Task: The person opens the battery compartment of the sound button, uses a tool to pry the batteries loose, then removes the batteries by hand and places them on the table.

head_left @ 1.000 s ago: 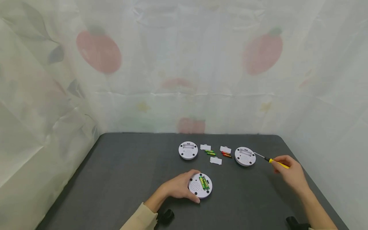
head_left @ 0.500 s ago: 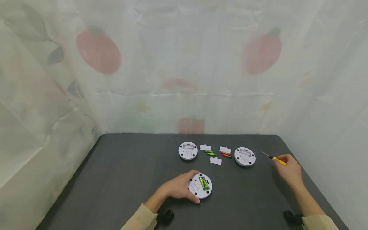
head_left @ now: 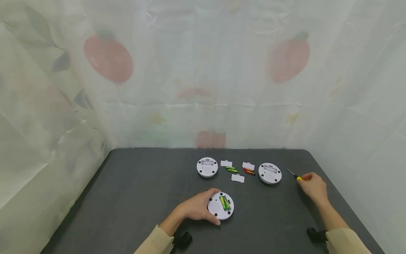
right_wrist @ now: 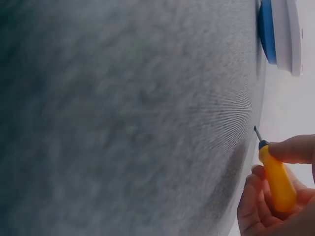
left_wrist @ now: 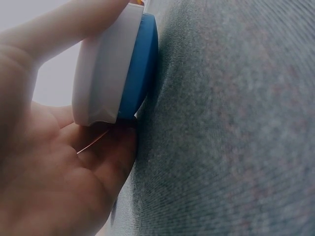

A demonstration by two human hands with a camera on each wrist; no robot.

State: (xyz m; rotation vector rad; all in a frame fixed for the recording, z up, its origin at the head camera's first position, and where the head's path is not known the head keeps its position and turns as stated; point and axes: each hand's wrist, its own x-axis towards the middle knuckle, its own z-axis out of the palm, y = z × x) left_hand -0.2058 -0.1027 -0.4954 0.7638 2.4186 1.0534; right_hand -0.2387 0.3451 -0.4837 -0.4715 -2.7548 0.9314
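Note:
My left hand [head_left: 198, 206] grips the rim of a round white device [head_left: 216, 212], thumb at the near side and fingers at the far side. Two green batteries [head_left: 223, 203] lie side by side in its upturned face, beside a grid of small holes. The left wrist view shows its blue lower part [left_wrist: 140, 66] against the table. At the right, my right hand [head_left: 314, 188] holds a screwdriver by its yellow handle [right_wrist: 278, 182], thumb along the handle. Its thin metal shaft [head_left: 290, 171] points up and left, close to the tabletop; contact cannot be told.
Two more round white devices, one at back middle [head_left: 207, 173] and one at right [head_left: 270, 177], lie with bare battery slots upward. Between them are white covers, one of them nearest [head_left: 238, 178], green batteries [head_left: 232, 170] and red batteries [head_left: 250, 172]. A pale curtain [head_left: 241, 70] surrounds the dark table [head_left: 142, 190].
My right hand has drawn the screwdriver away from beside the right-hand device, and the hand has shifted left and a little lower. My left hand and its device have stayed in place.

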